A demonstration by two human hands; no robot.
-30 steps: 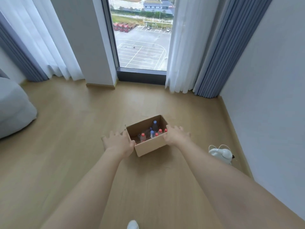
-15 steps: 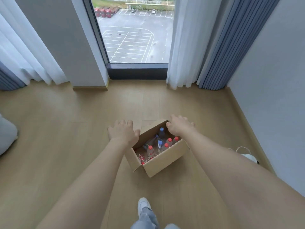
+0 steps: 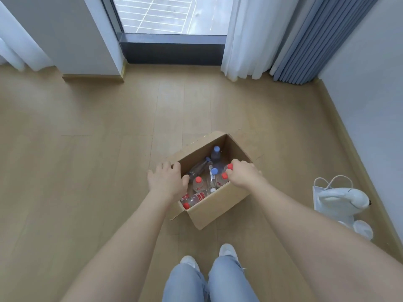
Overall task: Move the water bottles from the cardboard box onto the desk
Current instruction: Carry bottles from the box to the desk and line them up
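An open cardboard box (image 3: 214, 207) sits on the wooden floor in front of my feet. Several clear water bottles (image 3: 198, 184) with red and blue caps stand or lie inside it. My left hand (image 3: 166, 182) rests on the box's left rim, fingers spread over the edge and thumb inside. My right hand (image 3: 243, 174) grips the right rim, fingers curled over it beside a red-capped bottle (image 3: 222, 178). Neither hand holds a bottle. No desk is in view.
A white paper bag holding a white plush toy (image 3: 342, 198) lies on the floor to the right, near the wall (image 3: 370, 105). Curtains (image 3: 246, 38) and a floor-length window (image 3: 172, 16) stand ahead. My knees and shoes (image 3: 226, 250) are just behind the box.
I have stepped closer and bent over the box, so it looks larger and nearer. Both hands have settled from above the box onto its left and right rims.
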